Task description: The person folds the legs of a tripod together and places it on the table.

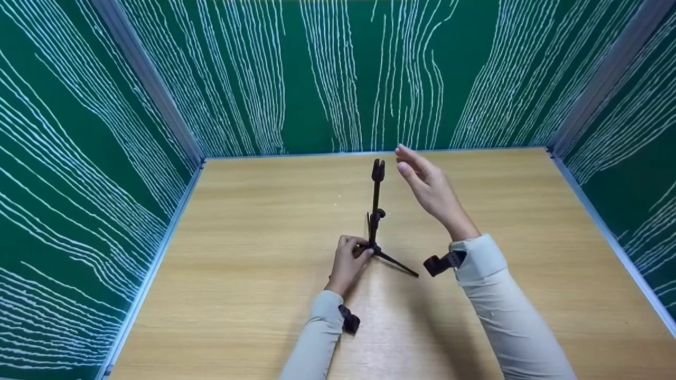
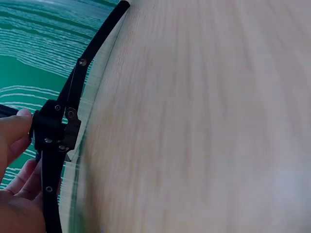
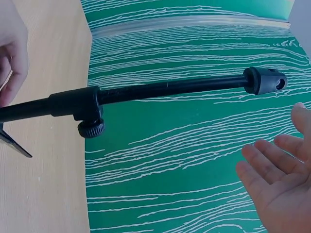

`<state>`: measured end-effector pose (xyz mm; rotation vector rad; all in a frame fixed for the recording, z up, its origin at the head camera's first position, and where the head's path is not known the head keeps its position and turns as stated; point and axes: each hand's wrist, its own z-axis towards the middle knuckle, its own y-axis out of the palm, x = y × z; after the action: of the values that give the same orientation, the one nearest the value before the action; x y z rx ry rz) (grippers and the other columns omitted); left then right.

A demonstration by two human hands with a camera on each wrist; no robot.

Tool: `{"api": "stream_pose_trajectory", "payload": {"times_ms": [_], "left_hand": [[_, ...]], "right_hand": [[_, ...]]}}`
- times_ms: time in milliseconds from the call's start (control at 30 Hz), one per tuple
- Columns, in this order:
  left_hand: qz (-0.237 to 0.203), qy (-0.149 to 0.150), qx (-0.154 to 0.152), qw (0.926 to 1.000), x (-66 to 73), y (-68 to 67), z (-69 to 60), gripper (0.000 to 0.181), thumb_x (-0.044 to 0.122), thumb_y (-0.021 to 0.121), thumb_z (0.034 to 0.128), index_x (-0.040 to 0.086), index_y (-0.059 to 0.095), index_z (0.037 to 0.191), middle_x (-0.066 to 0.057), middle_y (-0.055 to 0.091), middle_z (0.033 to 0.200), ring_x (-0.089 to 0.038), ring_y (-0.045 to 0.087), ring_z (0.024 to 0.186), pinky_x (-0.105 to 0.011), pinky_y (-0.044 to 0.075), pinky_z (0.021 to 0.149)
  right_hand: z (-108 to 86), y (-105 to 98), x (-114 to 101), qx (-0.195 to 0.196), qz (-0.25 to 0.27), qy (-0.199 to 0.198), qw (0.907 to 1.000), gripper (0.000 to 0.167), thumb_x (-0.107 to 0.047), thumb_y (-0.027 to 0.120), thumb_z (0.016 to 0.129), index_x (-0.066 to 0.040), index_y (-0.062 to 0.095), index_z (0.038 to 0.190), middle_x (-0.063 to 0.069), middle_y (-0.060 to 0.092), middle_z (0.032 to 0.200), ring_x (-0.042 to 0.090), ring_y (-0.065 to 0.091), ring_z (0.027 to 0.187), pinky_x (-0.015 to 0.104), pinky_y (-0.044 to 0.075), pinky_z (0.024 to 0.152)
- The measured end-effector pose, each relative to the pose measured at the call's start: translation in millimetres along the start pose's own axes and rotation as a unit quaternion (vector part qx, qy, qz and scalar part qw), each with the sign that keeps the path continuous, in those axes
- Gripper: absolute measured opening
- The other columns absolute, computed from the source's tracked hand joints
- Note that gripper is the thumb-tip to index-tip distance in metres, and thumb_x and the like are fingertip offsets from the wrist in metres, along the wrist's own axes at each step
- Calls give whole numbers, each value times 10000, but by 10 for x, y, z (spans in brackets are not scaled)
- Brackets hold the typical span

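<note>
A black stand (image 1: 375, 198) with spread legs is upright on the wooden table, a forked head at its top and a knob partway up the pole. My left hand (image 1: 348, 264) grips its base where the legs meet; in the left wrist view thumb and fingers lie around the leg hub (image 2: 51, 126). Beside the stand's top, to the right, my right hand (image 1: 433, 192) is raised with fingers extended, touching nothing. The right wrist view shows that hand (image 3: 282, 179) apart from the forked head (image 3: 266, 81), and the round knob (image 3: 91, 129) on the pole.
Green walls (image 1: 317, 79) with white wavy lines enclose the wooden table (image 1: 253, 211) at the back and both sides. Small white specks lie on the tabletop left of the stand. Each wrist carries a black strapped device.
</note>
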<state>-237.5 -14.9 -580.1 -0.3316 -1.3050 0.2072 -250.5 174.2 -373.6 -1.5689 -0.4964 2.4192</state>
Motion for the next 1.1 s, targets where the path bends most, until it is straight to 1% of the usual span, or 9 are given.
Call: {"api": "stream_pose_trajectory", "payload": {"times_ms": [100, 200, 267, 367, 500, 633, 733, 900, 1100], "left_hand": [[134, 23, 66, 9999, -14, 20, 25, 163, 80, 720, 841, 12, 652, 973, -86, 487, 979, -175, 576, 869, -192, 493, 771], [269, 32, 49, 9996, -49, 44, 60, 157, 90, 728, 834, 12, 647, 944, -80, 499, 960, -167, 568, 853, -193, 483, 763], [223, 51, 36, 9997, -75, 64, 85, 158, 101, 734, 831, 9, 648, 927, -83, 505, 944, -159, 575, 836, -203, 497, 755], [105, -25, 39, 9999, -102, 97, 110, 160, 113, 742, 826, 4, 663, 913, -73, 513, 927, -138, 581, 813, -207, 515, 744], [-100, -64, 134, 9998, -116, 119, 99, 164, 106, 755, 813, -11, 682, 902, -73, 525, 914, -109, 586, 791, -204, 535, 738], [-263, -57, 239, 9994, -127, 126, 70, 175, 124, 764, 806, -11, 700, 898, -72, 532, 899, -82, 578, 778, -187, 536, 731], [-254, -57, 289, 9992, -148, 136, 59, 182, 145, 766, 807, -3, 707, 895, -55, 536, 886, -67, 578, 780, -177, 532, 729], [-193, -80, 356, 9991, -175, 141, 50, 179, 164, 769, 806, 15, 715, 890, -33, 599, 879, -59, 594, 776, -179, 530, 727], [-237, -68, 459, 9986, -169, 131, 50, 169, 175, 776, 800, 37, 729, 886, -40, 681, 880, -51, 616, 749, -183, 533, 695]], "right_hand": [[33, 19, -5, -149, 132, 3, 9998, 473, -288, 437, 1026, -106, 394, 1461, 109, 462, 1466, 262, 459, 1336, 386, 370, 1121], [48, 48, -10, -295, 255, -4, 9992, 470, -284, 433, 1028, -124, 385, 1468, 88, 453, 1476, 235, 441, 1352, 367, 367, 1124], [58, 71, -22, -352, 327, -52, 9988, 465, -270, 428, 1031, -132, 377, 1472, 84, 447, 1482, 210, 427, 1362, 354, 355, 1133], [78, 99, -42, -406, 470, -155, 9980, 453, -231, 413, 1036, -127, 371, 1475, 73, 447, 1483, 193, 405, 1378, 349, 339, 1142], [94, 124, -53, -442, 805, -236, 9955, 428, -168, 409, 1035, -103, 397, 1458, 80, 471, 1464, 199, 414, 1372, 333, 352, 1132], [99, 141, -59, -414, 1185, -295, 9917, 395, -90, 429, 1018, -49, 459, 1410, 151, 533, 1393, 214, 497, 1305, 291, 403, 1087], [109, 150, -71, -340, 1372, -346, 9893, 362, -40, 447, 1001, 17, 505, 1353, 216, 580, 1309, 169, 579, 1212, 264, 444, 1043], [117, 158, -77, -209, 1446, -341, 9887, 323, 2, 466, 983, 73, 541, 1289, 260, 614, 1223, 48, 632, 1084, 240, 477, 998], [136, 166, -64, -85, 1399, -482, 9890, 296, 11, 483, 971, 87, 577, 1240, 254, 642, 1161, 45, 648, 1024, 236, 506, 957]]}}
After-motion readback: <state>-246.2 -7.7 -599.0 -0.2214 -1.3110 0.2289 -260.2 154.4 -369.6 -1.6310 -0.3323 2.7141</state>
